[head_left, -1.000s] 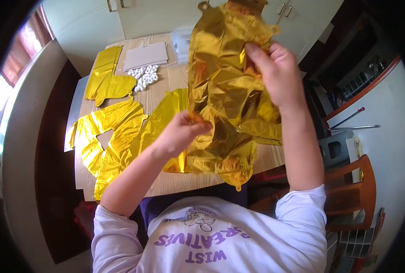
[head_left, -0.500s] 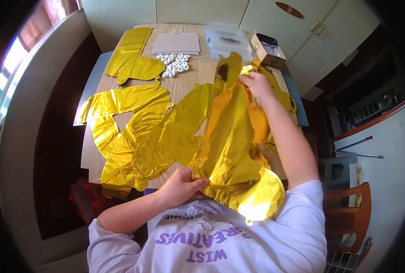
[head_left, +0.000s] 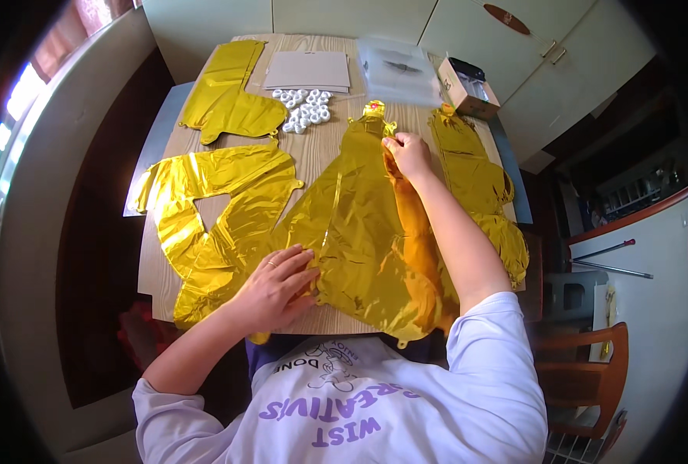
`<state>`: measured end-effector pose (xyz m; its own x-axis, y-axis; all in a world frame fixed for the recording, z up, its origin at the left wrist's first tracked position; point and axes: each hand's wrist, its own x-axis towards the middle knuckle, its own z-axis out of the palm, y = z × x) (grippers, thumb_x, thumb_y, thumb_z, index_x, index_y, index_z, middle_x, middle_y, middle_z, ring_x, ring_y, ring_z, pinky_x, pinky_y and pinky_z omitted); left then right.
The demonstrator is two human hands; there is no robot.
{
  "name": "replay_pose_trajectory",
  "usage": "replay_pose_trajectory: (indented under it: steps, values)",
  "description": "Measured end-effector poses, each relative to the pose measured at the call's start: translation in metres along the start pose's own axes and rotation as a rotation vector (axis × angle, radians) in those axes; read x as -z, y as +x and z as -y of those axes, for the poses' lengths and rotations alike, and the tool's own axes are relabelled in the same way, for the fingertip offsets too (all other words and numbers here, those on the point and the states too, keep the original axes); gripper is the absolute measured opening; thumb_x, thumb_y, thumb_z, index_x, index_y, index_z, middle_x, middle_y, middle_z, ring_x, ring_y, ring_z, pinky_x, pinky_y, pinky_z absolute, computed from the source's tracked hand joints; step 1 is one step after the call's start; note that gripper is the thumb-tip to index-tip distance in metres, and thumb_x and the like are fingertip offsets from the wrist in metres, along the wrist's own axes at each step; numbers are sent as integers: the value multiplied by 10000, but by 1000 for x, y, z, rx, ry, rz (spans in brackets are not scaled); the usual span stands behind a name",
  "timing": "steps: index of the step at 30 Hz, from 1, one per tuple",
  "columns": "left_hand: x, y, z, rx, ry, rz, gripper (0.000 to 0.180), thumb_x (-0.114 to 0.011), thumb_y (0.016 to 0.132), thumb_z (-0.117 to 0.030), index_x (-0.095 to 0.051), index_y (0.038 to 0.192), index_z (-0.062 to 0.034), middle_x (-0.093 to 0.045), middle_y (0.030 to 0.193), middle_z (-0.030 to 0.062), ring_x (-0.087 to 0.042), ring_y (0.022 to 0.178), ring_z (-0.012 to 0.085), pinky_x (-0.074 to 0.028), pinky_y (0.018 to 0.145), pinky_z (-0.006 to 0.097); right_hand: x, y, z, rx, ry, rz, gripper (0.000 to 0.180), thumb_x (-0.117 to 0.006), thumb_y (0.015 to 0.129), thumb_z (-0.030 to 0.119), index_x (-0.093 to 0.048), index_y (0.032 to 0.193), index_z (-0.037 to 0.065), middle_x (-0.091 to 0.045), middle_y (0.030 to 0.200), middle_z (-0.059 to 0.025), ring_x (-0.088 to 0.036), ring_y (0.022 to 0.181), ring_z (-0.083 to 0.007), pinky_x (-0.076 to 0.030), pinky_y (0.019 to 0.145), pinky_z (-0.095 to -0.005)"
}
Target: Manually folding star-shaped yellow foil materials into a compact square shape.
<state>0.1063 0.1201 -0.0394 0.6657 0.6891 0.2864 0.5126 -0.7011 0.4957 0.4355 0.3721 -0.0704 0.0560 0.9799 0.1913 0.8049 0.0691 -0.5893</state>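
Gold middle foil [head_left: 359, 224] lies on the surface [head_left: 336, 319], right in front of the person, narrow end away, wide end over the near edge. Right hand [head_left: 410, 156] has thumb and fingers closed on its upper right edge, just below the small tabs at the tip. Right border of the foil is turned — an orange-looking strip runs down beside the right forearm.

Left hand [head_left: 280, 283] is open, palm down, fingers a little apart, a ring on one finger. It sits at the foil's lower left side, nothing gripped that I can see; can't tell whether the palm presses on this piece or the next one.

Left foil [head_left: 239, 174], creased, with an angular hole showing wood through it, lies on the left. Upper left foil [head_left: 228, 97] lies flat beyond it. Right foil [head_left: 471, 174] is crumpled along the right side, partly behind the right arm.

Far side: grey cards [head_left: 307, 69] stacked, white rolls [head_left: 303, 110] heaped just in front of them, clear bag [head_left: 398, 73] to the right, then an open box [head_left: 467, 91] with dark stuff inside — contents unclear. Wooden chair [head_left: 618, 363] stands off to the right.
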Motion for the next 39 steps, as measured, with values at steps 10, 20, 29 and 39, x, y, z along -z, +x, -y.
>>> replay_pose_trajectory:
  steps: [10, 20, 29, 39]
  values:
    - [0, 6, -19, 66, -27, 65, 539, -685, 918, -298, -577, 1373, -31, -529, 1455, 205, -466, 1372, 407, -379, 1127, 511, 5, 0, -13, 98, 29, 19, 364, -744, 886, 382, -751, 1002, 36, -703, 1000, -193, -680, 955, -373, -524, 829, -443]
    - [-1, 8, -9, 37, -73, -8, 470, -699, 926, -238, -588, 1334, -34, -559, 1407, 185, -497, 1332, 396, -399, 1107, 496, -5, 0, -8, 136, -2, -10, 376, -743, 882, 416, -760, 1015, 66, -722, 1028, -182, -685, 939, -379, -533, 818, -442]
    - [8, 18, 12, 45, -4, -66, 367, -693, 921, -159, -627, 1263, -43, -605, 1331, 155, -552, 1273, 376, -447, 1064, 481, -9, -3, -5, 224, -4, -42, 352, -749, 879, 397, -762, 998, 66, -710, 998, -162, -680, 931, -362, -533, 816, -450]
    - [18, 50, 18, 8, 77, -72, 358, -704, 903, -127, -651, 1253, -71, -592, 1345, 153, -554, 1267, 364, -449, 1050, 477, 74, -86, 32, 453, -64, -151, 331, -753, 893, 288, -694, 1127, 61, -678, 1087, -137, -660, 984, -347, -518, 854, -450]
